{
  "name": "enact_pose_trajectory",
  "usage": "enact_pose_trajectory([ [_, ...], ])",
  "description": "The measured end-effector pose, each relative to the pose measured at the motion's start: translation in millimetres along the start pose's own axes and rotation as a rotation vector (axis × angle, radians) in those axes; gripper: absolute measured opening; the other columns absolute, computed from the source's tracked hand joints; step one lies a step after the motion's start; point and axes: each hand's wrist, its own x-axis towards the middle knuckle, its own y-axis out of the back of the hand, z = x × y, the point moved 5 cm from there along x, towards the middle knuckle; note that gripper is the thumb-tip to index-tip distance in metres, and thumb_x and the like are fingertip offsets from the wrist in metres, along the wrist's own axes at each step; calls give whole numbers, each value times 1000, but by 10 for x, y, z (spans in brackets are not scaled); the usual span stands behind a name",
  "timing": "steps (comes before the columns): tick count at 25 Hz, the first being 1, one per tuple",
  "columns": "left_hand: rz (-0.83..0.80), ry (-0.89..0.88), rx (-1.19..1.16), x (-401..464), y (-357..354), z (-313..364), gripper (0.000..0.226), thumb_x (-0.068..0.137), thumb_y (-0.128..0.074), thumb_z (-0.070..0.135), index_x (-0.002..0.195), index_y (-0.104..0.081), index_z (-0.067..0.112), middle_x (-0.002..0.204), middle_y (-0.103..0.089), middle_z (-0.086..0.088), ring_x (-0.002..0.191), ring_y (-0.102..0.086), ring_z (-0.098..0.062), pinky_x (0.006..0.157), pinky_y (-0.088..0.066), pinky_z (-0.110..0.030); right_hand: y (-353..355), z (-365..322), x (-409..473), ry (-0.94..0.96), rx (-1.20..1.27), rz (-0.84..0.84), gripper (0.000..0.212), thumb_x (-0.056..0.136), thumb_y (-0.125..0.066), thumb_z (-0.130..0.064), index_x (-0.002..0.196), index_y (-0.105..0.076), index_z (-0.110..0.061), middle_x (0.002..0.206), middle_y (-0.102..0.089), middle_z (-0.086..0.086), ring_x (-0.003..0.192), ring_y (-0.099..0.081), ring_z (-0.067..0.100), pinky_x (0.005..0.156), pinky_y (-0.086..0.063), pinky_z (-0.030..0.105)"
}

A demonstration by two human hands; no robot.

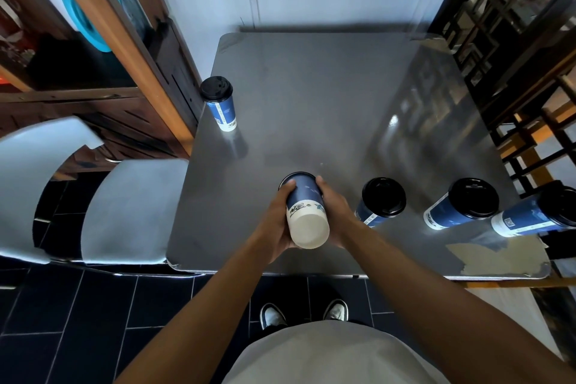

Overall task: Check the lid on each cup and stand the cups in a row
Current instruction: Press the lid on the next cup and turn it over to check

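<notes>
A blue paper cup (306, 206) is held over the near part of the grey table (327, 97), tipped so its white base faces me and its lid end points away. My left hand (277, 221) grips its left side and my right hand (335, 212) its right side. Three more blue cups with black lids stand to the right near the front edge: the first cup (381, 201), the second cup (464, 204) and the third cup (539, 215). A lone lidded cup (219, 104) stands at the table's left edge.
A grey chair (124, 209) sits to the left of the table. A wooden cabinet (103, 50) stands at the far left, and a dark lattice screen (514, 25) lines the right side. The table's front right corner (505, 259) has worn, peeling surface.
</notes>
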Motion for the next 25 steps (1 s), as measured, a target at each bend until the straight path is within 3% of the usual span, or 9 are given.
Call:
enact_pose_trajectory([
  [3,-1,4,-2,-1,-1,-15,58,90,-58,60,121,-67,12,80,-76,-7,62,-73,-22,60,-57,-34,-12,-24,38,20,-60,21,42,98,-55,-51,106,-65,-10,80,-79,8,68,-76,25,67,-64,40],
  [6,10,23,86,-5,32,11,78,78,-63,70,128,-67,11,87,-77,-9,68,-74,-24,63,-57,-35,-32,-40,47,9,-78,19,42,98,-54,-51,107,-65,-11,83,-79,9,74,-75,27,88,-58,48],
  [9,66,23,279,3,122,81,98,56,-65,80,131,-65,16,109,-77,-16,85,-75,-31,76,-61,-48,-36,-64,44,27,-127,16,47,99,-51,-52,120,-63,-12,107,-76,14,100,-72,35,103,-50,57],
  [11,98,-30,357,-30,136,161,94,61,-64,80,135,-59,22,120,-73,-18,95,-75,-38,83,-60,-59,-43,-65,69,42,-209,3,47,100,-48,-52,126,-59,-15,123,-71,18,112,-68,38,105,-49,60],
  [13,114,-82,390,-60,117,213,81,69,-67,74,134,-55,26,117,-74,-14,92,-77,-38,82,-60,-63,-63,-81,68,71,-263,5,43,101,-47,-51,124,-58,-17,126,-69,19,112,-68,38,102,-51,61],
  [16,112,-122,256,-60,87,227,61,90,-67,50,139,-52,16,110,-73,-14,75,-74,-31,69,-63,-49,-57,-97,83,76,-199,19,47,101,-48,-51,132,-55,-16,125,-69,18,114,-68,40,101,-51,60],
  [19,19,-101,73,-130,-13,211,62,97,-53,48,142,-54,5,110,-66,-21,72,-69,-27,51,-57,-33,-52,-99,103,81,-157,7,51,101,-47,-52,132,-59,-14,123,-71,17,109,-70,37,102,-51,59],
  [22,-27,-75,50,-166,-67,164,68,98,-45,53,143,-54,3,108,-64,-18,78,-65,-29,54,-57,-35,-46,-139,93,103,-137,23,47,100,-49,-51,123,-64,-14,106,-77,12,91,-73,31,100,-53,57],
  [25,-47,-61,84,-156,-85,165,70,98,-42,55,143,-54,2,97,-66,-15,75,-66,-28,51,-58,-36,-42,-146,88,108,-161,35,48,101,-48,-51,128,-62,-14,113,-75,15,95,-72,33,100,-53,58],
])
